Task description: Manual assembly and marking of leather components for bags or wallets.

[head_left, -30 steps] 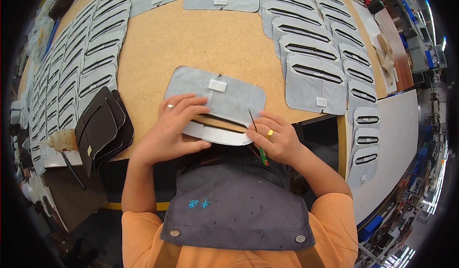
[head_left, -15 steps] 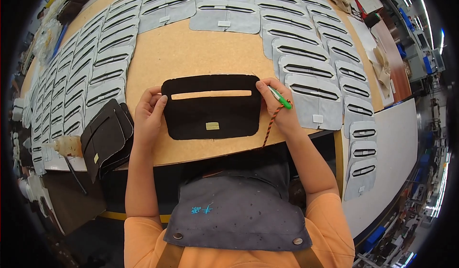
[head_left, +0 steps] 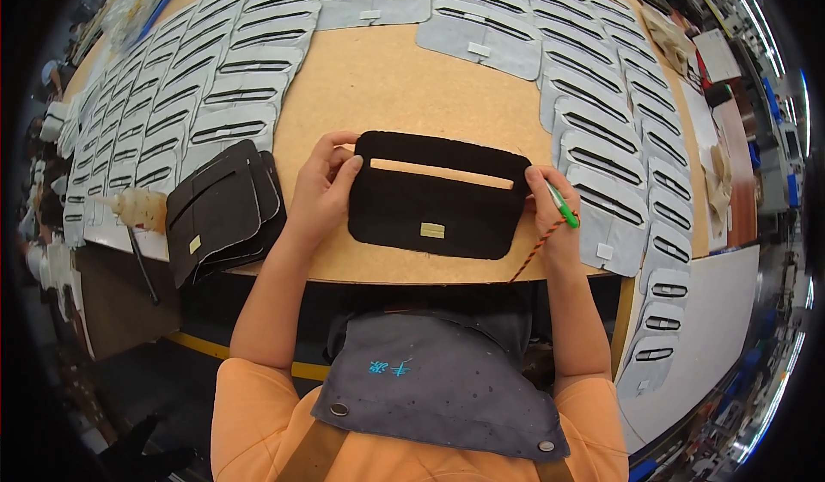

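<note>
the wooden bench spreads out beyond the fingers, ringed with rows of grey slotted panels. a stack of black panels lies just outside the left hand. between the two hands sits a black slotted panel, flat on the bench near its front edge. the left hand pinches the panel's left end, fingers curled narrow over the top corner. the right hand grips the right end, fingers closed, seemingly also clasping a green-handled tool with a twisted orange cord.
</note>
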Demonstrator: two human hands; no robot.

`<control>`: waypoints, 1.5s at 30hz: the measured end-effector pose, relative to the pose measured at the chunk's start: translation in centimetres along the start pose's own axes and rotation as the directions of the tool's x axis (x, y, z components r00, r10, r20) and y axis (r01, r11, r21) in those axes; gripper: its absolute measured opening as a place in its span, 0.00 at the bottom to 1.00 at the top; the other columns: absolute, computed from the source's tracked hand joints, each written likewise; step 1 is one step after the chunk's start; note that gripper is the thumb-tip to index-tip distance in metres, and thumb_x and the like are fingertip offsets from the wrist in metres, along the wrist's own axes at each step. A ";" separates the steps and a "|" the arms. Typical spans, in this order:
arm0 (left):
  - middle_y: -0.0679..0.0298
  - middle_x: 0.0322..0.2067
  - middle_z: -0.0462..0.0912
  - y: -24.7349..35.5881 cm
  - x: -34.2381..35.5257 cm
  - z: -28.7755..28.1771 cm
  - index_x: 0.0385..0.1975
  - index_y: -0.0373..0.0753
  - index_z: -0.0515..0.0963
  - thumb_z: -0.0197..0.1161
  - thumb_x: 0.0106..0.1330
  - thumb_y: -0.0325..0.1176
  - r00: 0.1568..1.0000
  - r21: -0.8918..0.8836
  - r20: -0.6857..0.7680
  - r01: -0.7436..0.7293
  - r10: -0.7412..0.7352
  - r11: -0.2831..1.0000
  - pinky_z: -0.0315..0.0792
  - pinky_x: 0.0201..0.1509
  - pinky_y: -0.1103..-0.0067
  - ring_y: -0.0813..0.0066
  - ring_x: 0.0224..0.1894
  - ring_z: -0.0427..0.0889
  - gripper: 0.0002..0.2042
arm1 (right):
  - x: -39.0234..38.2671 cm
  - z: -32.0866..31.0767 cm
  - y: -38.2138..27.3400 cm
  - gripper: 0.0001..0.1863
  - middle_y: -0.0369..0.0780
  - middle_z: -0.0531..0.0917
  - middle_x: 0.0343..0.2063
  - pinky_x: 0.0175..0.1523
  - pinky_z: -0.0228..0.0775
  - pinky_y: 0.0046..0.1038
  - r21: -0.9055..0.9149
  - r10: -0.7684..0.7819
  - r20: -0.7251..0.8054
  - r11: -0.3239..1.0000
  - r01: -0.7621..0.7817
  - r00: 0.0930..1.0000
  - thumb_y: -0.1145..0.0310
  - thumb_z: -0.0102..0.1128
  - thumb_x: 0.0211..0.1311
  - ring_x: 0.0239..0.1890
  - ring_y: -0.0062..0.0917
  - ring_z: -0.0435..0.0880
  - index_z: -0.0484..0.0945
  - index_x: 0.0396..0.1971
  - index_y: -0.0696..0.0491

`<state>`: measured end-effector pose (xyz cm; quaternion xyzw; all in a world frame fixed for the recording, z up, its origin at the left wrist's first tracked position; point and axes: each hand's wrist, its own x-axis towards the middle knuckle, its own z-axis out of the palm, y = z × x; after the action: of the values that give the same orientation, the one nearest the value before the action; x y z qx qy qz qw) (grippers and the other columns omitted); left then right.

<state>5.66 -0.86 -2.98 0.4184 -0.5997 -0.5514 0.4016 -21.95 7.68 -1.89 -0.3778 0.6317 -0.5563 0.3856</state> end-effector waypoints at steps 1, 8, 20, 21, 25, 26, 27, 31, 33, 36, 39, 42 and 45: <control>0.70 0.29 0.75 0.0 0.0 0.1 0.50 0.37 0.66 0.51 0.67 0.24 1.000 0.004 0.015 0.025 -0.025 1.000 0.63 0.38 0.90 0.89 0.33 0.71 0.12 | 0.1 -0.2 0.2 0.11 0.28 0.73 0.20 0.29 0.59 0.13 0.005 0.017 0.002 1.000 -0.017 1.000 0.64 0.56 0.64 0.23 0.09 0.68 0.78 0.30 0.57; 0.73 0.24 0.69 0.1 -0.2 0.2 0.50 0.37 0.66 0.49 0.68 0.24 1.000 0.132 -0.001 -0.026 0.026 0.991 0.60 0.35 0.90 0.89 0.28 0.65 0.11 | 0.1 0.2 -0.2 0.11 0.27 0.73 0.21 0.29 0.58 0.14 0.083 0.080 0.017 0.993 -0.082 0.997 0.65 0.55 0.65 0.24 0.09 0.67 0.78 0.29 0.57; 0.62 0.29 0.78 2.6 -0.4 -0.1 0.48 0.35 0.71 0.51 0.66 0.23 0.938 0.393 -0.091 -0.274 0.333 0.878 0.69 0.40 0.83 0.78 0.33 0.77 0.12 | -0.1 0.5 -1.7 0.12 0.33 0.79 0.24 0.36 0.68 0.17 0.135 -0.011 0.061 0.991 0.002 0.998 0.65 0.56 0.64 0.28 0.13 0.76 0.79 0.33 0.60; 0.61 0.31 0.80 3.3 -0.4 -0.3 0.46 0.34 0.72 0.52 0.66 0.23 0.892 0.468 -0.106 -0.345 0.439 0.814 0.70 0.43 0.83 0.77 0.35 0.78 0.10 | 0.0 0.4 -2.0 0.12 0.33 0.80 0.25 0.37 0.69 0.17 0.166 -0.053 0.092 0.985 0.037 0.994 0.65 0.56 0.64 0.29 0.14 0.77 0.79 0.33 0.61; 0.60 0.32 0.80 6.3 -1.2 -1.6 0.39 0.32 0.75 0.52 0.63 0.18 0.842 0.482 -0.071 -0.440 0.535 0.757 0.69 0.44 0.83 0.73 0.37 0.79 0.07 | -1.2 -0.5 -3.8 0.06 0.37 0.80 0.26 0.38 0.69 0.20 -0.142 -0.507 0.169 0.836 0.530 0.845 0.76 0.57 0.60 0.29 0.19 0.77 0.79 0.37 0.55; 0.60 0.33 0.81 6.9 -1.7 -2.1 0.37 0.33 0.76 0.52 0.61 0.18 0.868 0.542 -0.037 -0.399 0.495 0.739 0.68 0.47 0.81 0.71 0.38 0.78 0.08 | -1.5 -1.0 -4.2 0.13 0.38 0.79 0.26 0.39 0.70 0.22 -0.235 -0.553 0.295 0.748 0.620 0.779 0.82 0.56 0.56 0.32 0.24 0.78 0.80 0.38 0.51; 0.60 0.33 0.81 6.6 -2.3 -2.9 0.37 0.33 0.76 0.52 0.61 0.18 0.877 0.543 -0.033 -0.387 0.479 0.745 0.68 0.47 0.81 0.71 0.38 0.78 0.08 | -2.0 -1.4 -3.8 0.13 0.38 0.79 0.26 0.39 0.70 0.22 -0.234 -0.539 0.294 0.760 0.606 0.790 0.82 0.56 0.56 0.32 0.24 0.78 0.80 0.38 0.51; 0.60 0.35 0.81 5.2 -4.3 -2.2 0.35 0.34 0.76 0.54 0.59 0.23 0.960 0.571 0.001 -0.231 0.280 0.788 0.65 0.51 0.76 0.66 0.44 0.76 0.06 | -3.8 -2.4 -1.9 0.17 0.37 0.77 0.28 0.42 0.70 0.25 -0.393 -0.360 0.621 0.625 0.675 0.696 0.82 0.59 0.53 0.39 0.28 0.76 0.79 0.43 0.50; 0.59 0.40 0.80 5.3 -4.5 0.6 0.35 0.35 0.76 0.54 0.60 0.23 0.938 0.708 0.172 -0.330 0.301 0.624 0.63 0.56 0.74 0.65 0.46 0.76 0.06 | -4.1 -1.9 -2.4 0.18 0.38 0.76 0.29 0.43 0.70 0.25 -0.288 -0.407 0.532 0.738 0.610 0.743 0.79 0.61 0.53 0.40 0.28 0.76 0.79 0.45 0.50; 0.63 0.46 0.77 4.5 -4.5 4.1 0.38 0.39 0.76 0.59 0.57 0.25 0.821 0.603 0.489 -0.562 0.295 0.566 0.59 0.61 0.68 0.66 0.52 0.74 0.09 | -3.7 -2.1 -2.4 0.14 0.39 0.78 0.31 0.41 0.71 0.24 -0.276 -0.392 0.538 0.754 0.596 0.746 0.77 0.60 0.56 0.37 0.27 0.78 0.78 0.44 0.53; 0.65 0.48 0.76 3.5 -4.4 6.5 0.39 0.39 0.76 0.60 0.57 0.26 0.750 0.535 0.592 -0.639 0.294 0.553 0.56 0.62 0.66 0.70 0.54 0.72 0.10 | -4.0 -1.8 -1.4 0.07 0.38 0.80 0.30 0.40 0.71 0.22 -0.137 -0.183 0.475 0.951 0.278 0.861 0.73 0.58 0.61 0.33 0.23 0.79 0.77 0.38 0.57; 0.66 0.48 0.75 2.6 -4.3 7.0 0.39 0.39 0.76 0.59 0.57 0.27 0.701 0.480 0.647 -0.681 0.302 0.553 0.56 0.62 0.66 0.71 0.55 0.71 0.10 | -4.0 -1.5 -1.1 0.08 0.38 0.80 0.27 0.37 0.71 0.19 -0.035 0.016 0.443 0.999 -0.001 0.896 0.69 0.55 0.64 0.30 0.18 0.79 0.76 0.33 0.60; 0.67 0.49 0.75 2.4 -4.3 7.1 0.39 0.39 0.76 0.59 0.57 0.27 0.690 0.459 0.663 -0.682 0.291 0.570 0.56 0.62 0.66 0.71 0.55 0.70 0.10 | -3.5 -1.4 -1.0 0.10 0.37 0.80 0.25 0.36 0.72 0.18 -0.077 0.047 0.458 0.997 -0.013 0.888 0.69 0.53 0.66 0.29 0.16 0.80 0.75 0.31 0.60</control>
<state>0.25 5.61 -1.22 0.1784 -0.9351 -0.2440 0.1848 -21.73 11.32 -0.53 -0.5023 0.5480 -0.4221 0.5189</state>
